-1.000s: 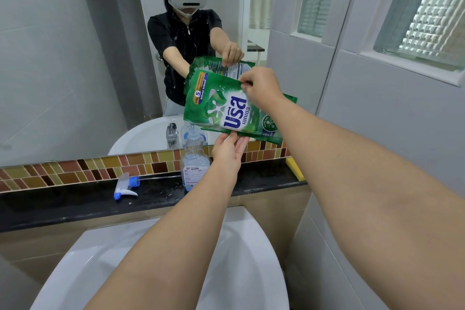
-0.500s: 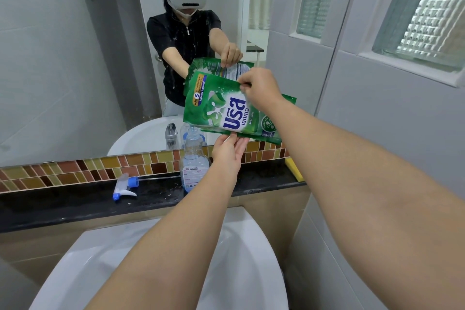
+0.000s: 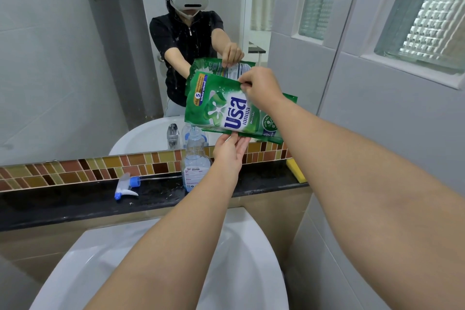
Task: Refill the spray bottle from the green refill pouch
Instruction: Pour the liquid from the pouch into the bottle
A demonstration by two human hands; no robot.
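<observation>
The green refill pouch (image 3: 226,111) is tipped on its side above the clear spray bottle (image 3: 195,162), which stands uncapped on the black ledge (image 3: 75,206). The pouch's lower left corner hangs right over the bottle's neck. My right hand (image 3: 261,88) pinches the pouch's upper edge. My left hand (image 3: 230,151) supports its lower edge from beneath with fingers spread against it. Liquid fills the bottle's lower part. The white and blue spray head (image 3: 125,186) lies on the ledge to the left of the bottle.
A white basin (image 3: 239,272) sits below the ledge, near me. A yellow sponge (image 3: 297,171) rests at the ledge's right end. A tiled strip and a mirror rise behind the ledge; the mirror reflects a person. A wall with a glass-block window stands at the right.
The pouch and both hands have stayed almost still over the bottle; the view has shifted only slightly.
</observation>
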